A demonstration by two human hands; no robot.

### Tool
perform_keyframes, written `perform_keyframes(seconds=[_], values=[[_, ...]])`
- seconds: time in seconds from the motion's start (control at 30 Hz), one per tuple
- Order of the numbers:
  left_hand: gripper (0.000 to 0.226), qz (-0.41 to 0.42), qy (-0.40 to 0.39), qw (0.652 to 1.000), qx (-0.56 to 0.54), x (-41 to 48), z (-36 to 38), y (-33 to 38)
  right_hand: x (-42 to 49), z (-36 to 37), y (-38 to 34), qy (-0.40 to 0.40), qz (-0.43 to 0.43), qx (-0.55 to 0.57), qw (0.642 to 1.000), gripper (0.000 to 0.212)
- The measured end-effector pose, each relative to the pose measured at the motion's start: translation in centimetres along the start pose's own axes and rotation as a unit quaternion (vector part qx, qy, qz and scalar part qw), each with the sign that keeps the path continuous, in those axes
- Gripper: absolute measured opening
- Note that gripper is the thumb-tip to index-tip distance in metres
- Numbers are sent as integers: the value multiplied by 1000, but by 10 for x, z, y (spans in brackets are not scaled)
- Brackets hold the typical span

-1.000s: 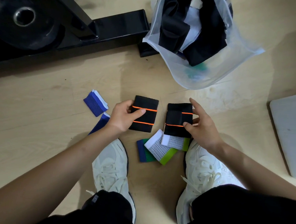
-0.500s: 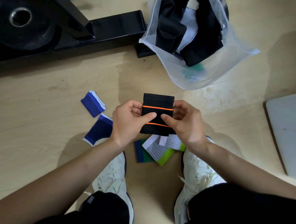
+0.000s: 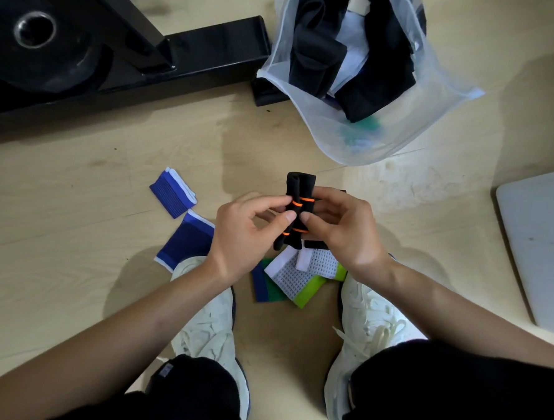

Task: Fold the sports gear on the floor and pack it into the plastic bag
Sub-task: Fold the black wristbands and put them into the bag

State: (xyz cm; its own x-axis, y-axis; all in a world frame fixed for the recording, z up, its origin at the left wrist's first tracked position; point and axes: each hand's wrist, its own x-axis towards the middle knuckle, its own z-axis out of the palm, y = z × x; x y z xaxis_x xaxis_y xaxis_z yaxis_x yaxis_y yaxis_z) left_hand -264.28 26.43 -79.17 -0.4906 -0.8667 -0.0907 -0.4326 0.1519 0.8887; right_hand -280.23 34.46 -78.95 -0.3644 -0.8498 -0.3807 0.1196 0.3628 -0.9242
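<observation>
A person crouches over a pale wooden floor (image 3: 74, 217). At centre, the left hand (image 3: 245, 237) and right hand (image 3: 342, 233) each pinch a folded black band with orange stripes (image 3: 300, 186) between thumb and fingertips, holding it upright above the floor. Farther off, slightly right, an open clear plastic bag (image 3: 400, 129) holds dark clothing (image 3: 375, 69). Two blue wristbands (image 3: 174, 192) lie to the left. A green-and-white mesh pile (image 3: 292, 277) sits near, between white shoes (image 3: 207, 319).

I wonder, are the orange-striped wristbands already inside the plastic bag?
No, the left hand and the right hand hold the orange-striped wristbands outside the plastic bag.
</observation>
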Motion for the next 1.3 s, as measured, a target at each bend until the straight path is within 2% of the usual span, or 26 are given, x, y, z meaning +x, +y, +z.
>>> perform_keyframes(seconds=[0.1,0.2,0.33,0.47,0.53,0.6,0.67,0.83,1.0,1.1,1.17,1.23,1.3], values=[[23,16,-1,1000,1,3,2,-3,-6,0,-6,-35,26,79,996,29],[25,24,-27,999,-8,4,4,-2,-6,0,-7,-34,58,121,990,23],[25,11,-108,991,-81,6,-3,-3,0,-7,-2,-14,80,121,989,24],[32,-13,-57,995,-85,8,-7,-1,3,-14,0,-36,86,146,985,26],[46,-21,-109,990,-91,8,-10,1,3,-15,-2,-49,78,147,985,27],[62,-30,-199,971,-127,9,-14,4,1,-16,-5,-53,70,139,987,26],[69,-43,-243,957,-154,9,-15,10,-2,-17,-10,-50,58,119,990,28],[74,-66,-197,967,-148,10,-15,26,-15,-19,-29,-42,-9,56,997,59],[78,-76,-214,960,-161,25,-27,50,-14,-35,-54,-109,-17,-5,994,56],[72,-51,-254,955,-147,41,-42,65,-8,-43,-70,-107,-33,-35,993,58],[60,-7,-205,973,-102,49,-49,78,0,-44,-83,-75,-65,-51,994,58],[41,75,-68,995,-22,58,-54,89,12,-46,-95,-29,-107,-85,990,58],[30,162,64,983,62,69,-58,96,28,-49,-105,7,-142,-133,981,58]])
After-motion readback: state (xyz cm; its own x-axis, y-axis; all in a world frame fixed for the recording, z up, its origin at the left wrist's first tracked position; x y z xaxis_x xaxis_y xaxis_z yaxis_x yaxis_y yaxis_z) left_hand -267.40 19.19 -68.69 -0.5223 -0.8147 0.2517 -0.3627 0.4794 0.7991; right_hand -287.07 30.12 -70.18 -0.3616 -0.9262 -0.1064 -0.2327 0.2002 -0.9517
